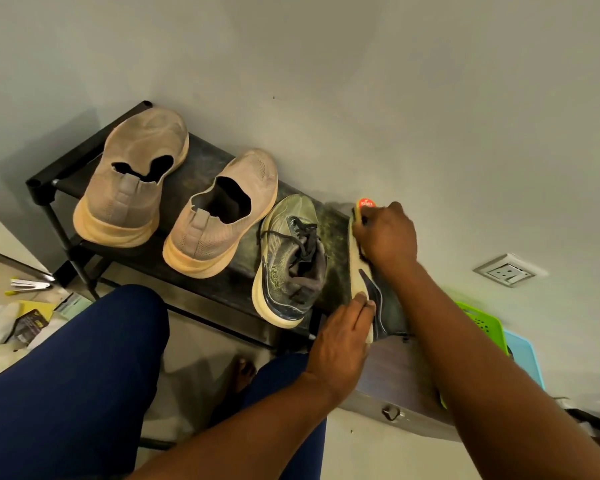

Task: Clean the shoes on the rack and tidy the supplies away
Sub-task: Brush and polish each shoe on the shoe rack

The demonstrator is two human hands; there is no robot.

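Scrubbing at two o'clock, the right hand (385, 237) clenches a yellow-backed shoe brush (363, 209) while the flat, released left hand (340, 337) steadies the tipped dark cream-soled sneaker (374, 299) for brushing.

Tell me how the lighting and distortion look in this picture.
Head view: dim, soft light, a faint shadow on the wall left of the rack; wide-angle bending stretches the edges; right hand and brush slightly soft, no glare.

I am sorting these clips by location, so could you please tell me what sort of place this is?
Probably a corner of a home, perhaps by an entrance: a low black shoe rack with worn sneakers stands against a plain wall that carries a wall socket, and plastic baskets stand beside it.
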